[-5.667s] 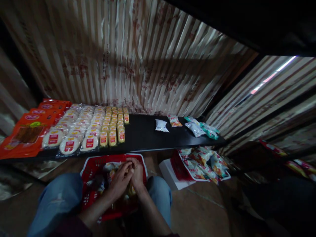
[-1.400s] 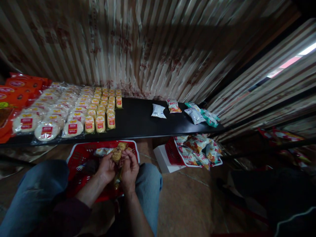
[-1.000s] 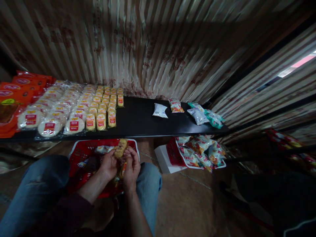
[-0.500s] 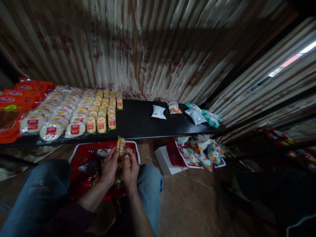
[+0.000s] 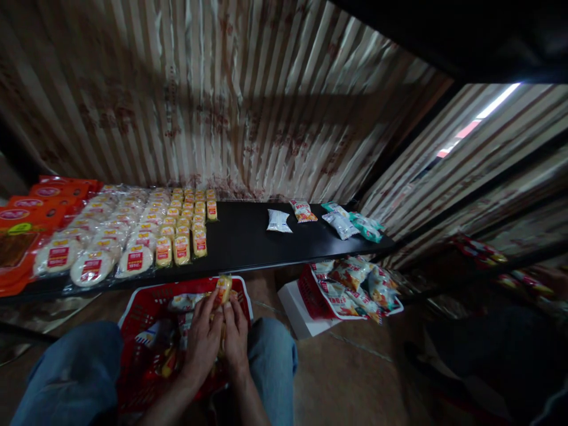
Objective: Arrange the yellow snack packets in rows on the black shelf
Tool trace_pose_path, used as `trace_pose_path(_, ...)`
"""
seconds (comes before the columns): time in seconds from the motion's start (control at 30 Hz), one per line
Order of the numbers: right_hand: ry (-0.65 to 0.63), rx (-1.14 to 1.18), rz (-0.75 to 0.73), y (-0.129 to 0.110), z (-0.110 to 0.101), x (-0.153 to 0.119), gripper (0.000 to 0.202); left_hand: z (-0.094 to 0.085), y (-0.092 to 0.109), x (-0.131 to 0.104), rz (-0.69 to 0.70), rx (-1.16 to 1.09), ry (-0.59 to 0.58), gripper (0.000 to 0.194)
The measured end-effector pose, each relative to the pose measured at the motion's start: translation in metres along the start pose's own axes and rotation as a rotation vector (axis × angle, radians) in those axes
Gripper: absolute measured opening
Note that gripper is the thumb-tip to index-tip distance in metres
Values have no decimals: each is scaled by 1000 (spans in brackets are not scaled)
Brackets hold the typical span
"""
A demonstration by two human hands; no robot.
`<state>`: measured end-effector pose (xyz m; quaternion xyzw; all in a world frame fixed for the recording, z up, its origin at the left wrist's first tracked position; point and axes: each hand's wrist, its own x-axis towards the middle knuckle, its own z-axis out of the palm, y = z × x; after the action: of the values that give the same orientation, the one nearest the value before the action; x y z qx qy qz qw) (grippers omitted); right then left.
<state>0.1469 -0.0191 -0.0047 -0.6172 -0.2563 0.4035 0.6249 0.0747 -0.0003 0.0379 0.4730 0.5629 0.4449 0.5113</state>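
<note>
Both hands meet over a red basket (image 5: pixel 133 307) that stands between my knees. My left hand (image 5: pixel 205 334) has its fingers closed around a small yellow wrapped cake (image 5: pixel 224 286). From the other side, my right hand (image 5: pixel 235 337) grips the same cake, thumbs close together. More yellow packs show partly between the palms; how many is hidden. Inside the basket lie white and coloured packets (image 5: pixel 186 302). Rows of similar yellow cakes (image 5: pixel 181 248) stand on the black shelf (image 5: pixel 239 245), beside round white packs (image 5: pixel 92 267).
Orange packs (image 5: pixel 44 204) fill the shelf's left end. White, red and green snack bags (image 5: pixel 341 225) lie towards its right. Below, a second red basket (image 5: pixel 310 290) full of bags rests by a white box (image 5: pixel 297 307). Striped sheeting (image 5: pixel 248 106) hangs behind.
The view has tilted up, so the shelf and baskets appear lower. My hands stay together on the yellow cake, with the fingers now drawn closer around it.
</note>
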Motion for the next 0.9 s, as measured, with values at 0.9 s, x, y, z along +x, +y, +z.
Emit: trace_pose_path(0.9, -35, -138, -197, -40, 7, 33, 40, 9, 15, 26, 105, -35, -41, 33)
